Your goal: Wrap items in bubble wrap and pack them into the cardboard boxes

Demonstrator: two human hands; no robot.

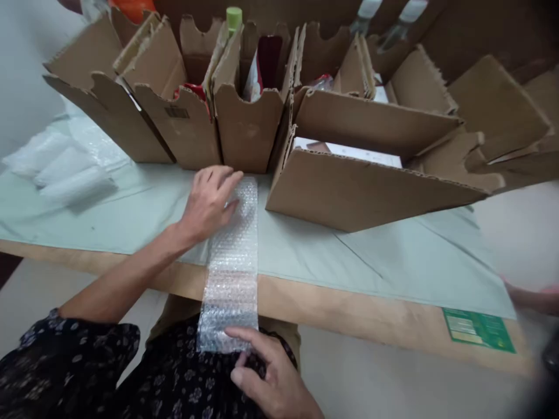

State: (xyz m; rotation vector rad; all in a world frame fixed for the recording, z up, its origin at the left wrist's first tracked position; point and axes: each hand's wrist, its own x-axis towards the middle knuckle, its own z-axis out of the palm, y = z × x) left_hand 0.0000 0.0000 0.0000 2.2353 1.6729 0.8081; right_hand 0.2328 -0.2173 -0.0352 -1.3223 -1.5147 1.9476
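A long strip of clear bubble wrap (233, 256) lies across the pale green table cover (305, 244) and hangs over the table's near edge into my lap. My left hand (209, 201) rests flat on its far end, fingers stretched out, pressing it down. My right hand (268, 372) is at the strip's near end over my lap, with the forefinger and thumb touching its lower edge.
A row of open cardboard boxes (244, 116) with packets inside stands along the back. A large tilted box (358, 186) sits right of the strip. Rolls of bubble wrap (61, 169) lie at far left. Another person's hand (535, 297) shows at right, near a green label (478, 330).
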